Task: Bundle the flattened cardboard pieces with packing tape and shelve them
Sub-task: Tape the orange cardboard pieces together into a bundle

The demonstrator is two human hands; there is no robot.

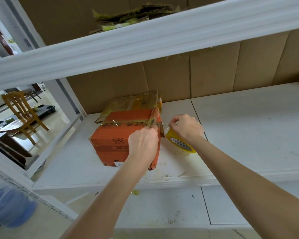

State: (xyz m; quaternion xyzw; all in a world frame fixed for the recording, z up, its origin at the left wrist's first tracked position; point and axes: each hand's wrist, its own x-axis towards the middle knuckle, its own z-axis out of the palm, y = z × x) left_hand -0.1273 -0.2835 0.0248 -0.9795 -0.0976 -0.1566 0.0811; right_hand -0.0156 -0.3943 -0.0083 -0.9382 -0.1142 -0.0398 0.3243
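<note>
The stack of flat cardboard pieces [114, 140], orange on top, lies on the middle board of a white shelf [240, 126], near the left end and close to the brown cardboard sheet [214, 71] at the back. One strip of tape [128, 120] already runs across the top of the stack, from the left side to the right edge. The left hand [142, 144] sits on the right edge of the stack, and its fingers are curled and seem to pinch the tape right there at the top corner. The right hand [186, 127] is just beside the stack, with its fingers curled around a yellow tape roll [179, 144]. A short bit of tape goes from the roll to the stack, so the roll is not cut loose yet. I think the taping is partly done. The tape needs to be torn or cut, and maybe more wraps are needed to hold the pieces tight. After that the bundle has to go in its place on the shelf. Another taped cardboard bundle [128, 16] already lies on the shelf above.
</note>
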